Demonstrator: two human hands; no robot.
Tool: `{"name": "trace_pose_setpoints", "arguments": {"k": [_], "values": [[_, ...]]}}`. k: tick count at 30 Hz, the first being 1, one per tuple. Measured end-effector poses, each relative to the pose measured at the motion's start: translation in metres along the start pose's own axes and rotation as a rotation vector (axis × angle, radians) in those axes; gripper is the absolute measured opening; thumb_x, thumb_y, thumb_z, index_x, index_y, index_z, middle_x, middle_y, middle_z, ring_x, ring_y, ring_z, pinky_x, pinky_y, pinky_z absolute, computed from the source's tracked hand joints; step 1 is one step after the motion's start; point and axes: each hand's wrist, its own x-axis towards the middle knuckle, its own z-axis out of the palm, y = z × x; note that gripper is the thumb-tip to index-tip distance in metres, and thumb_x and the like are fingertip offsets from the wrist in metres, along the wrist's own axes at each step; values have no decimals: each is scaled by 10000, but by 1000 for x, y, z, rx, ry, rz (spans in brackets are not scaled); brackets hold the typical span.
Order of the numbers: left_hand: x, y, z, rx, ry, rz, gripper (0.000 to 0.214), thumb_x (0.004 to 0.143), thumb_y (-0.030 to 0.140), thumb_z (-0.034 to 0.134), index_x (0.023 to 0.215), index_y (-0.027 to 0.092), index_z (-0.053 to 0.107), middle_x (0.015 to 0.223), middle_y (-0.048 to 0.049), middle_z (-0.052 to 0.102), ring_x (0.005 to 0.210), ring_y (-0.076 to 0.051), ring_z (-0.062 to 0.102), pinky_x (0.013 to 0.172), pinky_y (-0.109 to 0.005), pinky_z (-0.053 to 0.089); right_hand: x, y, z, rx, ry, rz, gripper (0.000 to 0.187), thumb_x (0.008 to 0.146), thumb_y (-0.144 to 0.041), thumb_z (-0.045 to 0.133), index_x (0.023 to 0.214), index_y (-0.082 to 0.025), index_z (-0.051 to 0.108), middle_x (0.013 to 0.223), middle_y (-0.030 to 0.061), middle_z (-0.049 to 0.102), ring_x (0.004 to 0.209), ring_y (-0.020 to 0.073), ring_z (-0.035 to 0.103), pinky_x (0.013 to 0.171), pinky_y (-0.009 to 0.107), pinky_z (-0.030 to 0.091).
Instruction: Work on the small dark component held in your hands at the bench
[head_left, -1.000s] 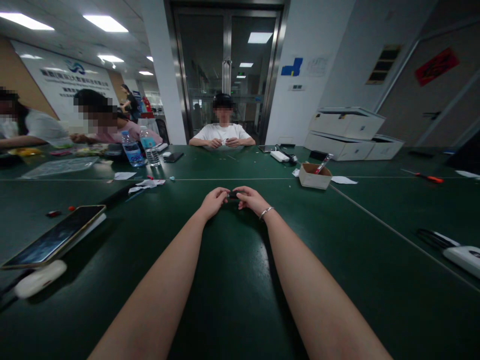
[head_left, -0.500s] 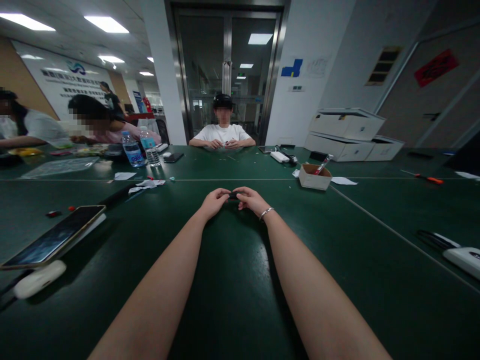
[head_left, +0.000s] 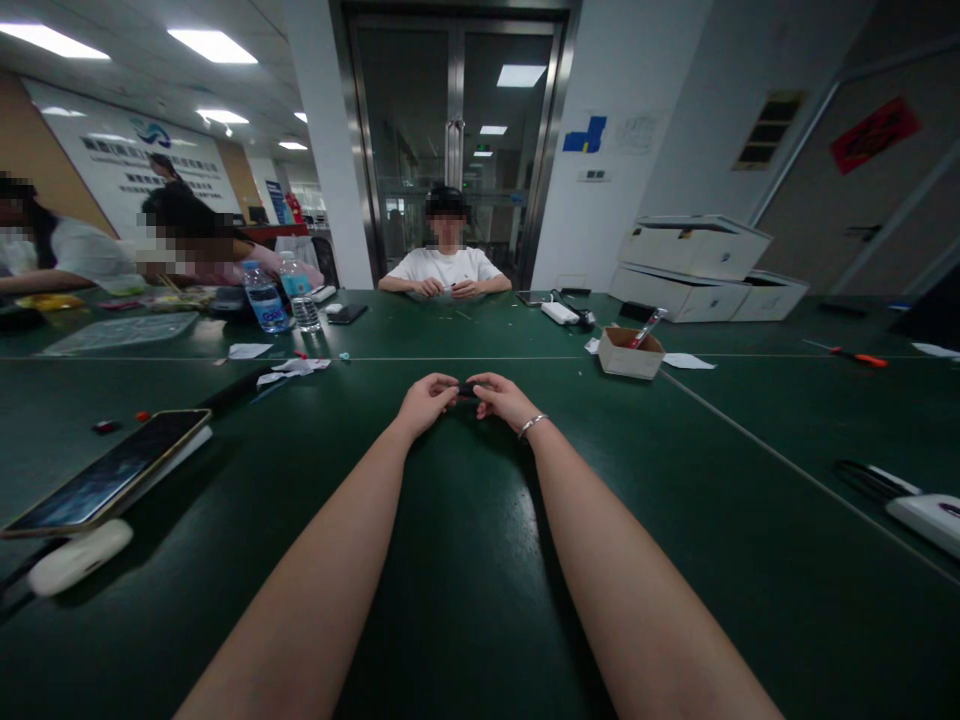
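A small black object (head_left: 466, 390) sits between my two hands, just over the dark green table (head_left: 465, 560); its kind is too small to make out. My left hand (head_left: 427, 405) pinches its left end with thumb and fingers. On the other end, the fingers of my right hand (head_left: 506, 402) are closed, and a silver bracelet (head_left: 531, 426) circles that wrist. Part of the object is hidden behind my fingertips.
Left of my arms lie a phone (head_left: 112, 475) and a white rounded case (head_left: 81, 560). Ahead right stands a small open box (head_left: 630, 355) holding a tool. Two water bottles (head_left: 264, 300) stand at the far left. Opposite sits a person (head_left: 448, 268); a screwdriver (head_left: 859, 357) lies right.
My left hand has shifted very slightly to the left; my right hand stays in place. In the background, a walking person has moved left.
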Motion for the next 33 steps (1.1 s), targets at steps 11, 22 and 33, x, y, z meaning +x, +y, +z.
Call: {"name": "trace_pose_setpoints", "arguments": {"k": [11, 22, 33], "values": [[-3, 8, -1, -96, 3, 16, 307, 566, 252, 766, 824, 118, 668, 818, -83, 691, 765, -176, 637, 775, -359, 489, 0, -2, 0, -148, 24, 2, 219, 887, -292, 513, 748, -123, 526, 493, 16, 588, 315, 59, 465, 328, 155, 395], [-4, 9, -2, -93, 23, -10, 245, 636, 242, 719, 834, 113, 656, 695, -49, 665, 674, -151, 622, 705, -322, 486, -1, -7, 2, -114, 35, 44, 195, 877, -329, 489, 906, -137, 506, 584, 18, 607, 327, 59, 461, 312, 165, 409], [-4, 9, 0, -78, 20, 6, 228, 646, 252, 710, 817, 113, 654, 677, -48, 660, 652, -147, 617, 668, -308, 481, -5, -9, 2, -155, 52, -12, 162, 808, -265, 559, 924, -165, 506, 683, -6, 604, 301, 25, 413, 281, 153, 367]]}}
